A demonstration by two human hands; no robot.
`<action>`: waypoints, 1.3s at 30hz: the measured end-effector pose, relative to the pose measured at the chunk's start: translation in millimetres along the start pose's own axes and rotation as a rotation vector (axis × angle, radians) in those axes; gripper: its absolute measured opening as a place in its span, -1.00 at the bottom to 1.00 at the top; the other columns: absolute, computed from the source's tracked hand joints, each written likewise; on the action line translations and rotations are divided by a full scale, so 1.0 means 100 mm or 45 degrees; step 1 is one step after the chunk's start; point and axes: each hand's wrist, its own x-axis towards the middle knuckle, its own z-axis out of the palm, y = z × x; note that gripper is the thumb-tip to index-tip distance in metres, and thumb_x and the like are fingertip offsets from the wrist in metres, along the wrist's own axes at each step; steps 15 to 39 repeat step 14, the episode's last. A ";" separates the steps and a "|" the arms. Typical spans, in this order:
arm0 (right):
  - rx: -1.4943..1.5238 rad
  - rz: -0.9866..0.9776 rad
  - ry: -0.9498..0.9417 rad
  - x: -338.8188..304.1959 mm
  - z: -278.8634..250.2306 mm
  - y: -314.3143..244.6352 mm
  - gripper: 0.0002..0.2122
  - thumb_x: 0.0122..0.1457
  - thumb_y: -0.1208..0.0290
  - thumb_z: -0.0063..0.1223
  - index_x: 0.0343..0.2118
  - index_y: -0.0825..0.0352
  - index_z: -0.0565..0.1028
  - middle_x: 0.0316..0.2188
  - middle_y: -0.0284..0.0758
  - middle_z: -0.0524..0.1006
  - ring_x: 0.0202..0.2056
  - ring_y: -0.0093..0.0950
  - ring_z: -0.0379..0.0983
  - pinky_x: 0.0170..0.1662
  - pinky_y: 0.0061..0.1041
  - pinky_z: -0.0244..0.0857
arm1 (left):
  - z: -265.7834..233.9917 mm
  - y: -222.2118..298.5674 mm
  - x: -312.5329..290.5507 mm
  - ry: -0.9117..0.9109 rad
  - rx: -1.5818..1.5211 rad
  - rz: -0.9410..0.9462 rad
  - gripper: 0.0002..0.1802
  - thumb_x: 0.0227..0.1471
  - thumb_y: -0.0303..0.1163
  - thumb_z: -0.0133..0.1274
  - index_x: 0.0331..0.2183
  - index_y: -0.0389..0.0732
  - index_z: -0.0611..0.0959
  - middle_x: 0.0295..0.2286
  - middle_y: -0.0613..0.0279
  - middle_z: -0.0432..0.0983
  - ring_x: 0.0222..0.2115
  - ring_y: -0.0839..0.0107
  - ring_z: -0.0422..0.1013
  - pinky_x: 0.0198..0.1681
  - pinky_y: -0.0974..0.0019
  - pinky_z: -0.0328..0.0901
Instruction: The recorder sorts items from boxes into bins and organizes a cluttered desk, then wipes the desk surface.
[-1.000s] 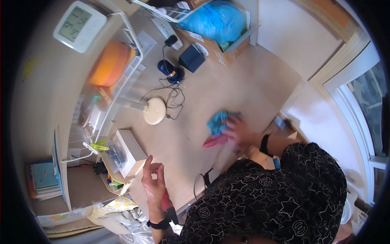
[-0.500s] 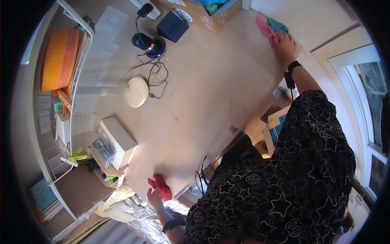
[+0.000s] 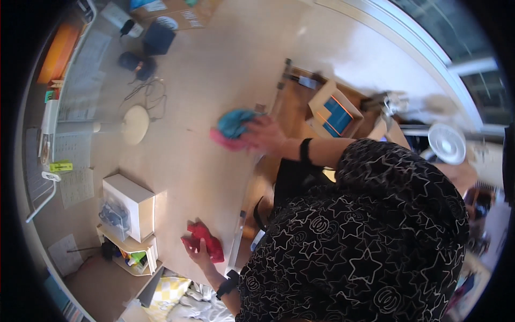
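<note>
My right hand (image 3: 266,137), blurred by motion, is over the table's near edge with its fingers on a bunched teal cloth (image 3: 236,122). A pink cloth (image 3: 225,140) sticks out beneath the teal one, next to the hand. Further left and nearer to me, my left hand (image 3: 199,256) grips the edge of a crumpled red cloth (image 3: 208,241) on the table. Red fabric shows between its thumb and fingers. Both wrists wear black bands.
On the table (image 3: 188,166) stand a cream lamp base (image 3: 135,124), a tangled cable (image 3: 151,95), a dark blue block (image 3: 159,38) and a white box (image 3: 131,201). A cardboard box (image 3: 174,16) is at the far end. An open carton (image 3: 338,115) lies beyond the right edge.
My right hand has come from the far right corner toward me and leftward, bringing the teal and pink cloths. My left hand stays at the red cloth. The view has turned.
</note>
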 end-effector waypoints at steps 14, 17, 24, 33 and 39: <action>1.752 0.778 -1.142 -1.12 -0.56 -3.12 -0.70 -0.10 0.21 0.05 -0.30 0.24 0.48 -0.30 -0.30 0.47 -0.23 -0.29 0.32 -0.29 -0.33 0.24 | -0.93 0.02 0.32 -0.485 0.349 0.555 -0.66 -0.17 -0.49 0.07 -0.24 -0.34 0.48 -0.31 0.13 0.44 -0.32 0.34 0.36 -0.22 0.35 0.28; 1.752 0.778 -1.142 -1.12 -0.56 -3.12 -0.70 -0.10 0.21 0.05 -0.30 0.24 0.48 -0.30 -0.30 0.47 -0.23 -0.29 0.32 -0.29 -0.33 0.24 | -0.93 0.02 0.32 -0.485 0.349 0.555 -0.66 -0.17 -0.49 0.07 -0.24 -0.34 0.48 -0.31 0.13 0.44 -0.32 0.34 0.36 -0.22 0.35 0.28; 1.752 0.778 -1.142 -1.12 -0.56 -3.12 -0.70 -0.10 0.21 0.05 -0.30 0.24 0.48 -0.30 -0.30 0.47 -0.23 -0.29 0.32 -0.29 -0.33 0.24 | -0.93 0.02 0.32 -0.485 0.349 0.555 -0.66 -0.17 -0.49 0.07 -0.24 -0.34 0.48 -0.31 0.13 0.44 -0.32 0.34 0.36 -0.22 0.35 0.28; 1.752 0.778 -1.142 -1.12 -0.56 -3.12 -0.70 -0.10 0.21 0.05 -0.30 0.24 0.48 -0.30 -0.30 0.47 -0.23 -0.29 0.32 -0.29 -0.33 0.24 | -0.93 0.02 0.32 -0.485 0.349 0.555 -0.66 -0.17 -0.49 0.07 -0.24 -0.34 0.48 -0.31 0.13 0.44 -0.32 0.34 0.36 -0.22 0.35 0.28; 1.752 0.778 -1.142 -1.12 -0.56 -3.12 -0.70 -0.10 0.21 0.05 -0.30 0.24 0.48 -0.30 -0.30 0.47 -0.23 -0.29 0.32 -0.29 -0.33 0.24 | -0.93 0.02 0.32 -0.485 0.349 0.555 -0.66 -0.17 -0.49 0.07 -0.24 -0.34 0.48 -0.31 0.13 0.44 -0.32 0.34 0.36 -0.22 0.35 0.28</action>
